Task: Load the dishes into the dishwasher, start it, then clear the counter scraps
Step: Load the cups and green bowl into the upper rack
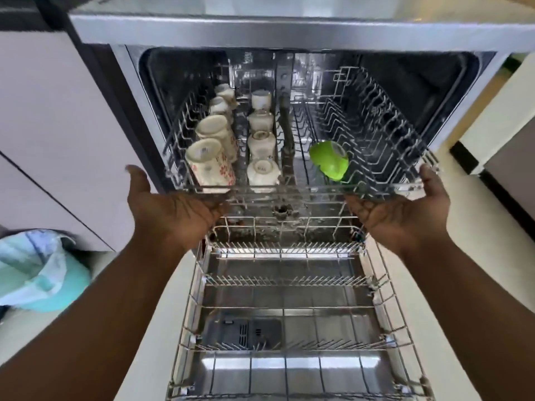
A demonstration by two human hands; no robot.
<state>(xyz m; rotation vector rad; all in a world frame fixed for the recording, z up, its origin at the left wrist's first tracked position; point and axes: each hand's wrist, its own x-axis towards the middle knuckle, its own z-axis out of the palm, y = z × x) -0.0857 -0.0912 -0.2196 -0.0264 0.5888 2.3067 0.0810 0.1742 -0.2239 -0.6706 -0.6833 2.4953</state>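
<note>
The dishwasher (260, 31) stands open with both racks pulled out. The upper rack (289, 189) carries two rows of upturned white cups: flowered mugs (210, 164) on the left and smaller cups (262, 143) beside them. A green cup (330, 162) lies tilted right of centre. My left hand (173, 209) is palm up at the rack's front left, its fingers hooked under the front rail. My right hand (405, 212) does the same at the front right, thumb up by the corner. The lower rack (286, 307) below holds nothing.
A pale blue-green bin with a bag (43, 273) sits on the floor at the left. Light cabinet fronts (43, 111) flank the dishwasher on the left, and a white unit with a dark edge (492, 140) stands at the right. The open door (260, 369) lies under the lower rack.
</note>
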